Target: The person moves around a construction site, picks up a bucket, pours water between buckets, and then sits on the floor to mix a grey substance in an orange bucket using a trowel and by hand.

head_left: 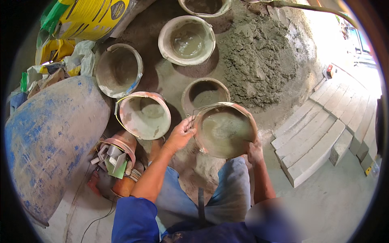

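Note:
Both my hands grip a mortar-stained bucket (253,121) by its sides, tilted above my knees. Cloudy grey-brown water (226,132) covers much of its inside. My left hand (182,135) is on the left rim beside the wire handle, and my right hand (255,153) clasps the right rim. Just behind it, partly hidden, stands another bucket (184,98) with greyish contents. To the left is a pale bucket (129,114) with a yellow handle, holding a little cloudy liquid. A heap of wet mortar (259,60) lies on the floor beyond, to the right.
A scuffed blue tub (54,136), perhaps a wheelbarrow tray, fills the left. Near it a bucket (132,145) holds tools. Farther off stand a dirty bucket (101,66) and one with water (165,45). Concrete bars (316,152) and a hammer (325,76) lie right; cement bags (91,18) upper left.

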Demonstrator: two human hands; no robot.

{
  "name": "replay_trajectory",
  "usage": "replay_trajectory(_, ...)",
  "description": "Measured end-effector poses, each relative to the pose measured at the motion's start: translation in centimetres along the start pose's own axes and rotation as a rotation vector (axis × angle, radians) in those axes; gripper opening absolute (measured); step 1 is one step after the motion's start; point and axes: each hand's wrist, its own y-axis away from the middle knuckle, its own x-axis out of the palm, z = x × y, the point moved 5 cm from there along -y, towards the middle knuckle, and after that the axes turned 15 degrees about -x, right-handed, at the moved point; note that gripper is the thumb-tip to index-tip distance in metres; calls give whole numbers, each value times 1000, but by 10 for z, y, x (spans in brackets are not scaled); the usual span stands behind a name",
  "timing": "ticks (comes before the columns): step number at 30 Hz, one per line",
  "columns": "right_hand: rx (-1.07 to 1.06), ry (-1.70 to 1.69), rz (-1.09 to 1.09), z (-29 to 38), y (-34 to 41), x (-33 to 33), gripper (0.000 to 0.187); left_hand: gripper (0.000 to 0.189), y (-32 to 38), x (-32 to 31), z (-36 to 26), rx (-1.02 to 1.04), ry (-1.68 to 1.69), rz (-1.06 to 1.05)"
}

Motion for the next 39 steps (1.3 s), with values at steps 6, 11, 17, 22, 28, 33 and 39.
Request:
replay_trajectory(6, -220, 28, -455, -2, 40, 0, 46, 61, 68, -17, 53, 5, -564, -309)
replay_trajectory(11, -100, 214, -557, 52, 21, 19, 67, 63, 172, -62, 97, -227, -919, -505)
replay_trajectory(17, -493, 417, -676, 29, -9, 17, 74, 64, 219, -53, 122, -359, -837, -643)
replay_trajectory(22, -355, 313, -616, -7, -15, 14, 74, 64, 198, -52, 120, -579, -944, -614)
replay_trajectory(28, -635, 336, -623, 27, -7, 11, 71, 61, 193, -55, 114, -697, -956, -611)
replay_trajectory(33, -546, 234, -542, 30, -10, 8, 75, 58, 194, -58, 112, -715, -937, -634)
replay_trajectory(39, -521, 146, -582, 15, -18, 4, 75, 57, 192, -63, 112, -706, -937, -631)
